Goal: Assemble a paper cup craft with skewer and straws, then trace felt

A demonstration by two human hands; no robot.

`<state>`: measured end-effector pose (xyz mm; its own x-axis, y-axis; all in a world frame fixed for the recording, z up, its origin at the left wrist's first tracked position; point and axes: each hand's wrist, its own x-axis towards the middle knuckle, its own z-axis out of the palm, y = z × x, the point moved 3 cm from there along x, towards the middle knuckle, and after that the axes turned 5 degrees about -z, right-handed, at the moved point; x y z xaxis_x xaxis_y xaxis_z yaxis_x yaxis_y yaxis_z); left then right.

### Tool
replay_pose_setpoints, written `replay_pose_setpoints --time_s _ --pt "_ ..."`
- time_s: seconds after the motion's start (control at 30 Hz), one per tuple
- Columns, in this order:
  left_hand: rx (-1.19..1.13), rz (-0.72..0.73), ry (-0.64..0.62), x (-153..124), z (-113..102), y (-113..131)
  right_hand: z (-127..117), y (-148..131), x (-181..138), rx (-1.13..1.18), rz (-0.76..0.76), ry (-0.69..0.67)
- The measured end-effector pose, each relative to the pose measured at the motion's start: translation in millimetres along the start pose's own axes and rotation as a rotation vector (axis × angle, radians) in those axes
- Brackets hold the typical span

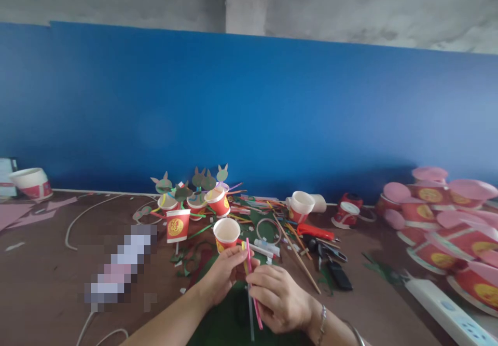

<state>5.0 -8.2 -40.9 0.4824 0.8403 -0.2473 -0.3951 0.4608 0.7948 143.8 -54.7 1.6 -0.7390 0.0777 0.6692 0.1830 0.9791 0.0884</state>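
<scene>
The left hand (224,272) is pinching the straws (249,256) near their upper ends. The right hand (277,291) is grasping them lower, seemingly steadying their angle; a paper cup (226,243) is standing just beyond.

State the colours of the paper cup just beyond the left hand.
White inside, red and yellow outside: the cup shows in the head view.

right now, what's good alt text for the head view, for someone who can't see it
A person's left hand and right hand meet at a pink straw above a cluttered brown table. A paper cup stands just beyond, with a blue partition behind.
</scene>
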Motion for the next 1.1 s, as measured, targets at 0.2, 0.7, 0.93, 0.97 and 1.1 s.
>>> replay_pose_setpoints --time_s 0.2,0.7,0.93,0.97,1.1 --pt "0.064 0.047 0.007 3.4 -3.3 1.8 -7.4 27.1 -4.1 0.159 0.616 0.374" --pt "0.248 0.020 0.029 4.8 -0.2 -3.6 37.2 47.9 -9.7 0.883 1.271 0.462" --pt "0.252 0.011 0.004 4.0 -1.3 -5.6 42.6 49.5 -14.8 0.966 1.295 0.488" --pt "0.257 0.002 0.006 3.9 -1.2 -5.7 42.4 49.6 -15.1 0.960 1.298 0.499" --pt "0.272 -0.035 -0.019 3.0 0.6 -6.3 39.8 51.0 -16.0 0.894 1.305 0.524"
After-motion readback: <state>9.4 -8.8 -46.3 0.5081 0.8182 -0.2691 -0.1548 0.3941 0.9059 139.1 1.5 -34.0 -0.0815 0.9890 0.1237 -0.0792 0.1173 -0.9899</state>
